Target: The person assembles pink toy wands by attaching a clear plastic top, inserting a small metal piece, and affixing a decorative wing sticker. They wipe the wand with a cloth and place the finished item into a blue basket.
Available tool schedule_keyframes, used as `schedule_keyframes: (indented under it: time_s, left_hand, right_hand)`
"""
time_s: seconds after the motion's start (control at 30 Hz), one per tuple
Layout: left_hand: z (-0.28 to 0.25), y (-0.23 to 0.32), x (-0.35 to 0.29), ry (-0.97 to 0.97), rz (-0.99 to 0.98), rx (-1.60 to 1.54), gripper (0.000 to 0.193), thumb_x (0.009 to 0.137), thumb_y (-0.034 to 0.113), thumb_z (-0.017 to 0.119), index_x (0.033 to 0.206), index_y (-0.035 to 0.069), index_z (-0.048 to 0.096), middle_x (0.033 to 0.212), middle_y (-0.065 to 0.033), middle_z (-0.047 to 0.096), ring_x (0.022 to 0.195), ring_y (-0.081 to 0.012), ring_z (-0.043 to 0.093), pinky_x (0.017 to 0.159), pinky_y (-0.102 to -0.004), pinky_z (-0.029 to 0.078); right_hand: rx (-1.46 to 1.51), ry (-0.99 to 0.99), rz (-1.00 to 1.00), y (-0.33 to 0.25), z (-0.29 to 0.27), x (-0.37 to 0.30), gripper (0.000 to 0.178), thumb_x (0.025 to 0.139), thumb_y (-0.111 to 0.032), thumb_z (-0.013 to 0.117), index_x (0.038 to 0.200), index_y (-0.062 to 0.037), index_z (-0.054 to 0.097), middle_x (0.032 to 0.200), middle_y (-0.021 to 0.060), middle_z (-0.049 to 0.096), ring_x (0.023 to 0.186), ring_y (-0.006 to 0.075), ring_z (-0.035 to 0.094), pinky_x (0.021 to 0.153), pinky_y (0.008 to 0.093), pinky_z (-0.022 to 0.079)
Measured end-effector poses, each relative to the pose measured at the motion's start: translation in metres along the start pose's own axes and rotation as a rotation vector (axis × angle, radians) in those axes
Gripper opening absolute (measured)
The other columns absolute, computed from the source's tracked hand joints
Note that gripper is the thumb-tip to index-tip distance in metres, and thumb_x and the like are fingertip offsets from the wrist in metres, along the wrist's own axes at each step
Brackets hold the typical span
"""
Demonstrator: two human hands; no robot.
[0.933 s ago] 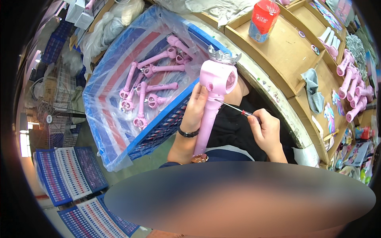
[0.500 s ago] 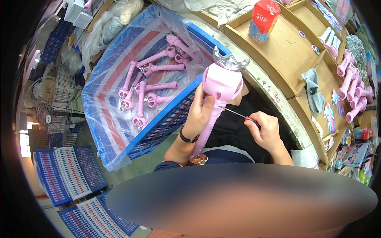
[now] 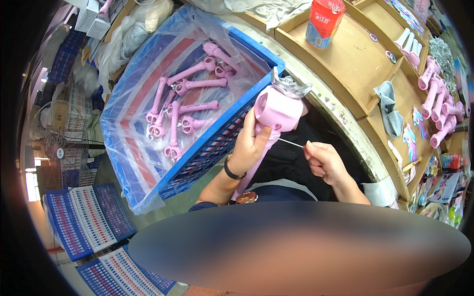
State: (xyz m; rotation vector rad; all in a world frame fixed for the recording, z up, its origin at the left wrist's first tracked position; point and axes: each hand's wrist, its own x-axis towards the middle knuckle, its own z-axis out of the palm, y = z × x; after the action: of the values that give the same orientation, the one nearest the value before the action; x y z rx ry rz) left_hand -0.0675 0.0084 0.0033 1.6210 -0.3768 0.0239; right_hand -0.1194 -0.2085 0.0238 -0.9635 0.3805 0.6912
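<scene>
In the head view, the left hand is wrapped around the neck of a pink toy wand, its fingers closed on the shaft just under the wand's bulky head, thumb pressed against the front. The wand stands tilted, its head up and away from the person, capped by a silver crown piece; its long pink handle runs down past a black wristband toward the person's lap. The right hand sits just to the right of the wand, its fingers pinched tight on a thin metal pin-like tool, whose tip reaches the wand just below the head. What kind of tool it is cannot be told.

To the left of the hands stands a blue plastic crate lined with a clear plastic bag, holding a loose heap of more pink wands lying flat. Beyond the hands curves a wooden worktop, carrying a red-and-blue canister and a grey cloth. At the far right edge of the worktop lies a row of further pink wand parts. Low on the left lie blue sheets with rows of small stickers.
</scene>
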Motion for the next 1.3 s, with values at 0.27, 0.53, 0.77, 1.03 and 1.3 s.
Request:
schedule_keyframes:
  time_s: [0.27, 0.53, 0.77, 1.03, 1.3]
  left_hand:
    - [-0.030, -0.016, 0.014, -0.066, -0.416, -1.019, 0.070, 0.092, 0.060, 0.028, 0.126, 0.000, 0.043, 0.099, -0.0241, 0.061, 0.057, -0.0212, 0.060, 0.047, -0.0264, 0.048]
    - [-0.022, -0.014, 0.014, -0.089, -0.445, -1.038, 0.071, 0.092, 0.060, 0.026, 0.126, -0.001, 0.043, 0.097, -0.0251, 0.061, 0.055, -0.0224, 0.060, 0.045, -0.0283, 0.048]
    - [-0.019, -0.002, 0.011, -0.146, -0.364, -0.725, 0.067, 0.091, 0.059, 0.028, 0.122, 0.001, 0.042, 0.087, -0.0144, 0.062, 0.061, -0.0164, 0.061, 0.052, -0.0252, 0.050]
    - [-0.023, -0.005, 0.002, -0.086, -0.064, -0.202, 0.072, 0.089, 0.055, 0.043, 0.130, -0.003, 0.028, 0.099, -0.0164, 0.057, 0.068, -0.0181, 0.061, 0.056, -0.0263, 0.050]
    - [-0.029, -0.011, -0.010, -0.147, 0.142, -0.044, 0.084, 0.083, 0.056, 0.056, 0.133, -0.004, 0.027, 0.126, -0.0136, 0.043, 0.114, -0.0177, 0.043, 0.095, -0.0319, 0.034]
  right_hand:
    - [-1.099, 0.515, -1.143, 0.003, 0.033, -0.012, 0.017, 0.076, -0.007, 0.070, 0.091, -0.0029, 0.063, 0.066, 0.0074, 0.058, 0.052, 0.0172, 0.058, 0.047, 0.0254, 0.044]
    - [-1.205, 0.472, -1.191, 0.000, 0.043, -0.003, 0.016, 0.073, -0.008, 0.071, 0.087, -0.0048, 0.062, 0.065, 0.0054, 0.058, 0.051, 0.0184, 0.057, 0.046, 0.0269, 0.043]
    - [-1.382, 0.475, -1.157, -0.003, 0.041, -0.008, 0.016, 0.074, -0.011, 0.070, 0.086, -0.0055, 0.062, 0.064, 0.0050, 0.057, 0.051, 0.0194, 0.057, 0.045, 0.0276, 0.042]
    - [-1.051, 0.390, -0.797, 0.007, 0.028, 0.003, 0.018, 0.084, -0.020, 0.062, 0.086, -0.0023, 0.065, 0.073, 0.0108, 0.064, 0.059, 0.0232, 0.062, 0.053, 0.0288, 0.048]
    - [-0.691, 0.189, -0.547, 0.028, 0.014, 0.008, 0.025, 0.090, -0.023, 0.057, 0.086, 0.0011, 0.063, 0.068, 0.0051, 0.062, 0.061, 0.0116, 0.057, 0.058, 0.0255, 0.046]
